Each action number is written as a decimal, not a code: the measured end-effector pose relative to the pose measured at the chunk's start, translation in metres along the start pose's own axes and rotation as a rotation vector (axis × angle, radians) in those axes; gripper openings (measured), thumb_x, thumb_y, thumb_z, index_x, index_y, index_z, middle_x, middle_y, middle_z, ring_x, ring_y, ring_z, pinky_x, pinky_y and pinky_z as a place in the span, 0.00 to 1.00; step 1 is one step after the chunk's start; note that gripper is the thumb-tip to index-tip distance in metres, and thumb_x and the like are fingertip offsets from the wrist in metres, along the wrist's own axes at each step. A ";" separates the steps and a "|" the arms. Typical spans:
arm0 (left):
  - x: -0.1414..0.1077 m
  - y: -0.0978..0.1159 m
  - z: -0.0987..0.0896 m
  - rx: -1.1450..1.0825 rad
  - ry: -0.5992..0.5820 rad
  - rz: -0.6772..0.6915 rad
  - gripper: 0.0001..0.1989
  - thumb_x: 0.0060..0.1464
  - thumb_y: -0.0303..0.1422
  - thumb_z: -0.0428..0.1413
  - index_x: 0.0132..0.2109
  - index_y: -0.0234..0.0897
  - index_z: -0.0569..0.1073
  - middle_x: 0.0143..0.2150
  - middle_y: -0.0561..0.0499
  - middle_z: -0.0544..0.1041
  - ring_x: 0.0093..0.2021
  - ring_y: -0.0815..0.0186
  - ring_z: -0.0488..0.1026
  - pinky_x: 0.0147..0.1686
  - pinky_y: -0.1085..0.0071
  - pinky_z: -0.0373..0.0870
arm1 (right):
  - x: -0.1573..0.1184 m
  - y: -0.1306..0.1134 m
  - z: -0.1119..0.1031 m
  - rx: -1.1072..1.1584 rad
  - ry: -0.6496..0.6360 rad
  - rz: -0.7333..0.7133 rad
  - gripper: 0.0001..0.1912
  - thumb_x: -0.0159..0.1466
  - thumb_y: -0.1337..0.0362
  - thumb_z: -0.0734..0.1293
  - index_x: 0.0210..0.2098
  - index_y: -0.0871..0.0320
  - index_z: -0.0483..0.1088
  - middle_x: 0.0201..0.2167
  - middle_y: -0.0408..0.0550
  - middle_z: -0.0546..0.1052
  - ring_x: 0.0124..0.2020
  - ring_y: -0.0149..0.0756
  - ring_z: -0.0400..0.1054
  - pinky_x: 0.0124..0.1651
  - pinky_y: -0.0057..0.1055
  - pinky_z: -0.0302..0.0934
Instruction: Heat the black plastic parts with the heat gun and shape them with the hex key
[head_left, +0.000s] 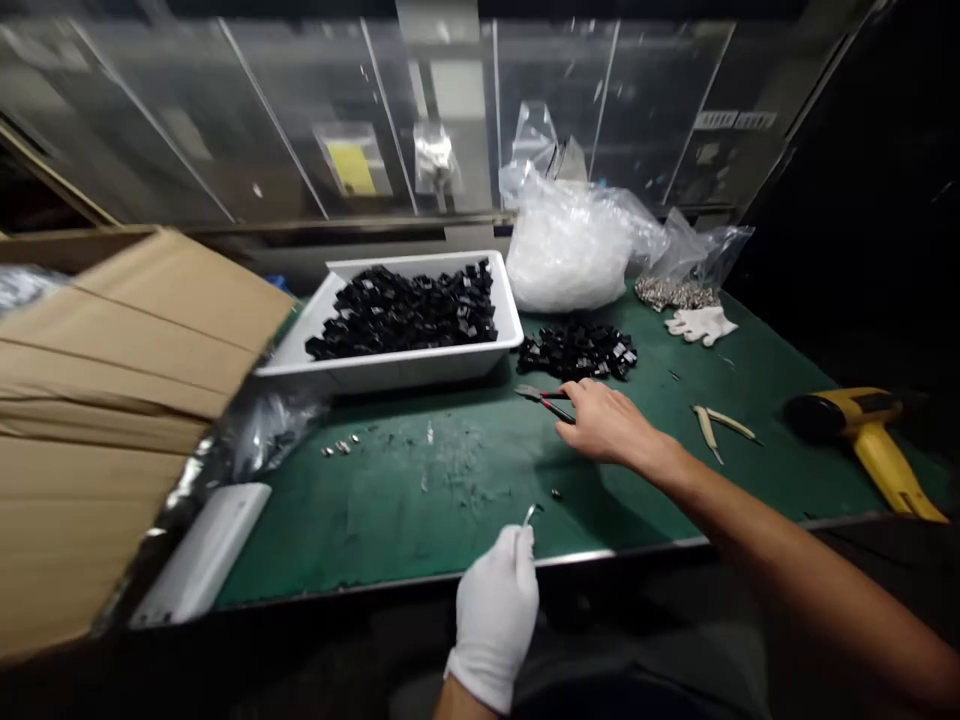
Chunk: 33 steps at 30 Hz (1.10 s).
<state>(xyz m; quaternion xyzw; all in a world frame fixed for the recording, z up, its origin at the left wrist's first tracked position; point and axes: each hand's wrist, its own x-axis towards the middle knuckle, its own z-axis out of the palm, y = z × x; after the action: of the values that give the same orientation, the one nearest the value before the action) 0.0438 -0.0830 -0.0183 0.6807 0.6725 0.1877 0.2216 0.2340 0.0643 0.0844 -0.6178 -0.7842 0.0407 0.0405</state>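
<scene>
My right hand (pixel 607 422), bare, lies over the green work mat (pixel 420 510) with its fingertips at the red-handled pliers (pixel 544 403). A heap of small black parts (pixel 577 350) sits just beyond those fingers. My left hand (pixel 493 615), in a white glove, is at the mat's near edge and pinches a small metal piece (pixel 530 515). A white tray (pixel 397 372) holds many more black parts (pixel 405 310). Several tiny metal bits (pixel 339 447) lie on the mat, away from both hands.
A cardboard box (pixel 127 340) with open flaps crowds the left side. At the back stand a bag of clear plastic (pixel 570 250), silver parts (pixel 675 294) and a white glove (pixel 701 324). A yellow heat gun (pixel 862 430) and a beige-handled tool (pixel 720 425) lie to the right.
</scene>
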 end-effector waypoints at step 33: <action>-0.011 0.009 0.003 -0.611 -0.110 -0.224 0.17 0.69 0.38 0.47 0.34 0.39 0.73 0.31 0.56 0.74 0.34 0.68 0.69 0.40 0.74 0.63 | -0.027 0.046 -0.002 -0.570 -0.349 -0.574 0.09 0.62 0.59 0.68 0.38 0.57 0.71 0.37 0.51 0.75 0.41 0.47 0.68 0.44 0.42 0.56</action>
<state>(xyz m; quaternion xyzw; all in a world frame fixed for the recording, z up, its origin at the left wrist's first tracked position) 0.0529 -0.0943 -0.0154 0.5138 0.6429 0.3183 0.4706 0.2854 0.0486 0.0807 -0.3453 -0.8991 -0.0868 -0.2549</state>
